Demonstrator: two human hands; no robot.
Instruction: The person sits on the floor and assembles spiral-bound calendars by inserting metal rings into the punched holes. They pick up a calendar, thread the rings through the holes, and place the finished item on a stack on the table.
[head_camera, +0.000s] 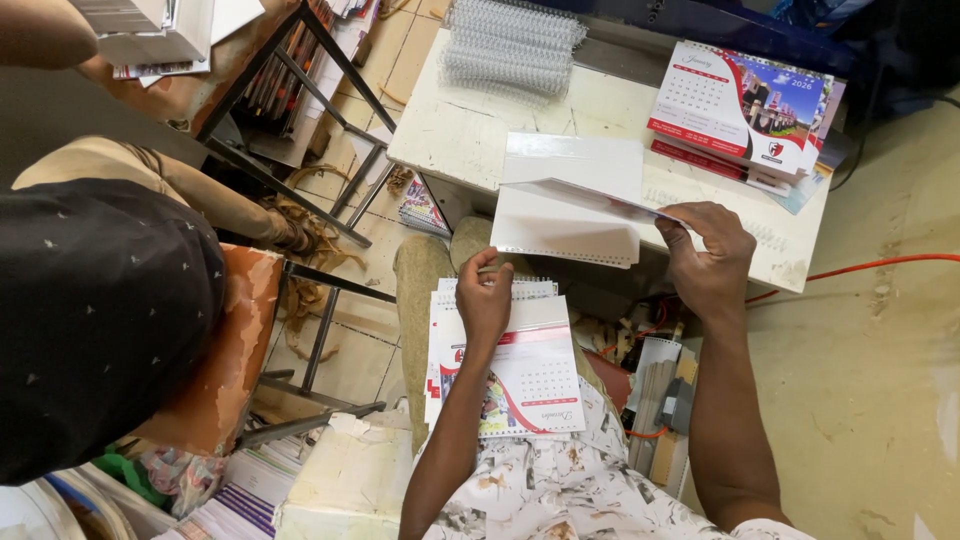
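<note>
My left hand (485, 293) is closed on the top edge of a stack of calendar pages (520, 375) resting on my lap, pinching near the punched edge. My right hand (712, 255) grips the right end of a white folded card (570, 205) that has a row of punched holes along its lower edge. The card is held tilted above the near edge of a small white table (470, 130). Both forearms reach forward from the bottom of the view.
A pile of silver wire binding coils (512, 42) lies at the table's far edge. Finished desk calendars (745, 110) are stacked at its right. A person in black sits on an orange chair (225, 370) at left. An orange cable (870, 265) runs across the floor.
</note>
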